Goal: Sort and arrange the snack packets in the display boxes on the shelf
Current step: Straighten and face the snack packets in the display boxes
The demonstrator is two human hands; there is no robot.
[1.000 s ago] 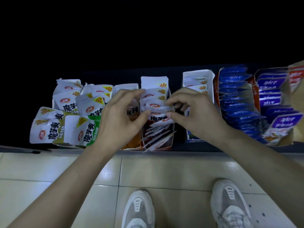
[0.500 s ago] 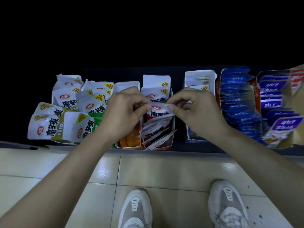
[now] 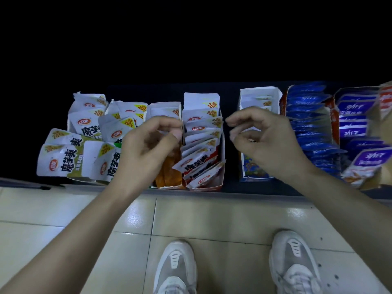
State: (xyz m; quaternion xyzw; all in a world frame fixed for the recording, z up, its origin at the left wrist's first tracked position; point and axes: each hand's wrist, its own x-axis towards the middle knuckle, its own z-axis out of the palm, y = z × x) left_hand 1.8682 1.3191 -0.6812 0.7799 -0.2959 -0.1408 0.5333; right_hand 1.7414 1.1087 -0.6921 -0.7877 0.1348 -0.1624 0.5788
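Your left hand [image 3: 146,151] sits at 11 o'clock over the box of orange packets [image 3: 168,177]. Its fingers are curled, with the thumb against the left wall of the red display box [image 3: 213,187]. You cannot tell whether it pinches anything. Your right hand [image 3: 267,145] hovers at 1 o'clock over a white box [image 3: 276,98], fingers loosely curled, thumb and forefinger apart, holding nothing.

Between your hands, at 12 o'clock, the white snack packets [image 3: 200,115] stand in a leaning row inside the red display box. At 10 o'clock more white and green packets [image 3: 63,160] lie heaped and spilling from their boxes. At 2 o'clock stand blue packets [image 3: 307,122], and purple packets [image 3: 352,107] lie beyond them. Your shoes [image 3: 176,270] rest on the tiled floor [image 3: 222,215] at 6 o'clock.
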